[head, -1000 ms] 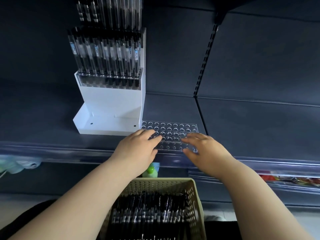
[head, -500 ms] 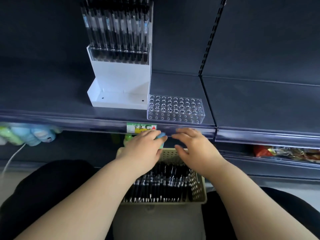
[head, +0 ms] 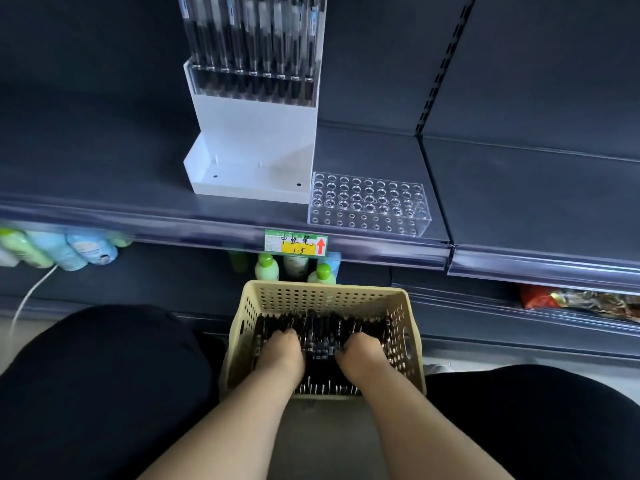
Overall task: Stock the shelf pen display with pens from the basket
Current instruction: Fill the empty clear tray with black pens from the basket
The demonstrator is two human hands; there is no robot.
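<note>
A dark shelf (head: 381, 157) fills the upper frame, bearing a white pen display (head: 254, 133) at upper centre. A beige basket (head: 322, 296) sits at lower centre. A clear holed rack (head: 369, 202) stands just right of the display. The left grip (head: 282, 351) and right grip (head: 363, 355) rest among the basket's black pens (head: 329, 327), fingertips buried; I cannot tell whether they grasp any.

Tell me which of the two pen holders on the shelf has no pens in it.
The low clear block with rows of holes, right of the tall white stand. All its holes show empty; the white stand's upper tier holds pens.
</note>
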